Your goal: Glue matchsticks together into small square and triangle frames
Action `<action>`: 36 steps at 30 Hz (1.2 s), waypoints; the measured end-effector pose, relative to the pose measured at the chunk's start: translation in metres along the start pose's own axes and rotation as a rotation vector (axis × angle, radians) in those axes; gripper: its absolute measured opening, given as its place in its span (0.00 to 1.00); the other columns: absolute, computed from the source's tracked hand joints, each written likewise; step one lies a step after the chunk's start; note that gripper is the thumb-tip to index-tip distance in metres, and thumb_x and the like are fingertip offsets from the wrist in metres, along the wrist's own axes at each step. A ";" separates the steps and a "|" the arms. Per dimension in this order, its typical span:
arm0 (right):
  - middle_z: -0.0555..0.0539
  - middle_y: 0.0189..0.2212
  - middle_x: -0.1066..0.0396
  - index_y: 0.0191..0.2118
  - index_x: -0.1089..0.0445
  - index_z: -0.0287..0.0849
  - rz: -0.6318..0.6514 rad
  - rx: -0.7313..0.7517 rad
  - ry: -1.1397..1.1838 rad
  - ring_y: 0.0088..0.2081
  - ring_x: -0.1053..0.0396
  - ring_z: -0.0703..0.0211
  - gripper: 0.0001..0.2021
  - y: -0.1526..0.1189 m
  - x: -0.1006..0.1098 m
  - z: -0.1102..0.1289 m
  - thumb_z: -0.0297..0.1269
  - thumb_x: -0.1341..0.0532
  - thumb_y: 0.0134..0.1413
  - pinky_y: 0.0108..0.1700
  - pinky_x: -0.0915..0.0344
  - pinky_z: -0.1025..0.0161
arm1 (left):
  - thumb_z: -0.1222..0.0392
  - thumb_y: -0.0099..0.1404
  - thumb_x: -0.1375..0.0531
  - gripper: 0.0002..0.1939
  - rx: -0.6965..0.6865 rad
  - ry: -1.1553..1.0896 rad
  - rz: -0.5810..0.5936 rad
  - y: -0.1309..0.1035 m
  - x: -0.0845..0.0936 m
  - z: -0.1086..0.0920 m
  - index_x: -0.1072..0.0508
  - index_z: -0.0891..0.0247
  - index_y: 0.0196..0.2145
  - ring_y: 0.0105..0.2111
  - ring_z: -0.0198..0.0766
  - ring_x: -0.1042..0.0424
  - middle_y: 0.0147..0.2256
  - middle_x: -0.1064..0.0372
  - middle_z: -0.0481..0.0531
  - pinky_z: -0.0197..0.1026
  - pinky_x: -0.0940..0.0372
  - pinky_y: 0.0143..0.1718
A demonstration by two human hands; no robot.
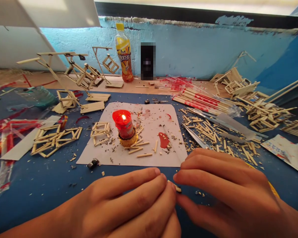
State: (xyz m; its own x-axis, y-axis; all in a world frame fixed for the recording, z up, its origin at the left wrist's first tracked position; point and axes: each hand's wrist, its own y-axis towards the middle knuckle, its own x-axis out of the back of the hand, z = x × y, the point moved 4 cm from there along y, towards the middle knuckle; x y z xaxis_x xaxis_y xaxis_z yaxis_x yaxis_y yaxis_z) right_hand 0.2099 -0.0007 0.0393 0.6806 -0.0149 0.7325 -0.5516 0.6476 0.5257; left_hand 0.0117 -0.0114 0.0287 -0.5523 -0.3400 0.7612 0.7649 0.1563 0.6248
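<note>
My left hand (139, 205) is closed, its fingers pinched on a short wooden stick (176, 189) that pokes out past the fingertips and has a dark tip. Most of what lies inside that grip is hidden. Just right of the stick, my right hand (221, 185) has its thumb and forefinger apart, close around the dark tip. Beyond both hands a lit red candle (125, 129) stands in a gold holder (128, 140) on a white sheet (139, 162). Short cut sticks (144, 155) and a small stick frame (100, 132) lie beside it.
Scissors (195, 137) lie on the right among many cut sticks (206, 129). Behind them are bundled red-and-white sticks (203, 100). Stick models stand at left (84, 76) and right (260, 109). A drink bottle (124, 56) stands by the blue wall.
</note>
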 end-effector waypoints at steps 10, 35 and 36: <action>0.47 0.31 0.21 0.37 0.24 0.38 0.005 0.015 0.008 0.31 0.25 0.60 0.03 -0.001 -0.001 0.000 0.25 0.35 0.62 0.33 0.29 0.61 | 0.65 0.78 0.43 0.16 0.015 -0.009 0.004 0.004 0.000 -0.003 0.18 0.56 0.35 0.51 0.32 0.20 0.47 0.15 0.40 0.40 0.36 0.69; 0.48 0.31 0.21 0.36 0.23 0.40 0.051 0.061 -0.065 0.30 0.26 0.60 0.06 -0.002 0.003 0.001 0.25 0.36 0.65 0.31 0.30 0.61 | 0.62 0.75 0.41 0.14 -0.123 0.013 0.014 0.004 0.001 0.003 0.16 0.52 0.36 0.52 0.36 0.19 0.46 0.14 0.40 0.41 0.29 0.65; 0.48 0.31 0.21 0.35 0.23 0.40 0.052 0.060 -0.073 0.30 0.26 0.60 0.07 -0.002 0.003 0.001 0.26 0.36 0.65 0.31 0.30 0.61 | 0.61 0.75 0.41 0.14 -0.133 0.013 0.024 0.003 0.002 0.004 0.16 0.52 0.37 0.52 0.36 0.20 0.47 0.15 0.40 0.41 0.29 0.64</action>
State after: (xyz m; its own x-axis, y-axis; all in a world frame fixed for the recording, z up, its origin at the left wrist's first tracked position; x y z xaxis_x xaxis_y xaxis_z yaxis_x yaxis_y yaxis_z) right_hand 0.2129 -0.0025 0.0408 0.6144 -0.0387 0.7880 -0.6149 0.6022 0.5091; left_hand 0.0117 -0.0080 0.0326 -0.5294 -0.3498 0.7729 0.8156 0.0408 0.5771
